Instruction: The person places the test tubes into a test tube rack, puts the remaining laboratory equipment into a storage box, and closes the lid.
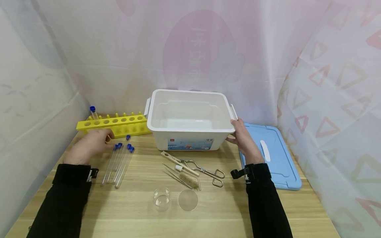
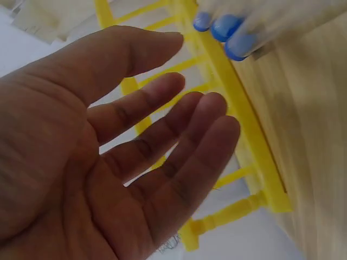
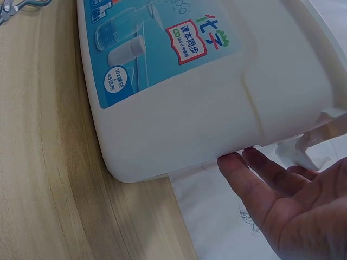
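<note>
My empty left hand (image 1: 92, 145) is bending loosely by the yellow rack (image 1: 119, 124); my right hand (image 1: 245, 140), fingers nearly straight, is touching the right side of the white box (image 1: 190, 135).

Right hand (image 3: 298, 208) touching white bin (image 3: 179, 132) (blue label (image 3: 154, 54)), wooden table (image 3: 49, 135)

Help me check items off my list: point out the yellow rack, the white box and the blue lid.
Yellow rack (image 1: 119, 121): head view, on its top plate between two holes.
White box (image 1: 191, 135): head view, on the front wall just below the rim.
Blue lid (image 1: 277, 154): head view, on its upper face near the middle.
</note>
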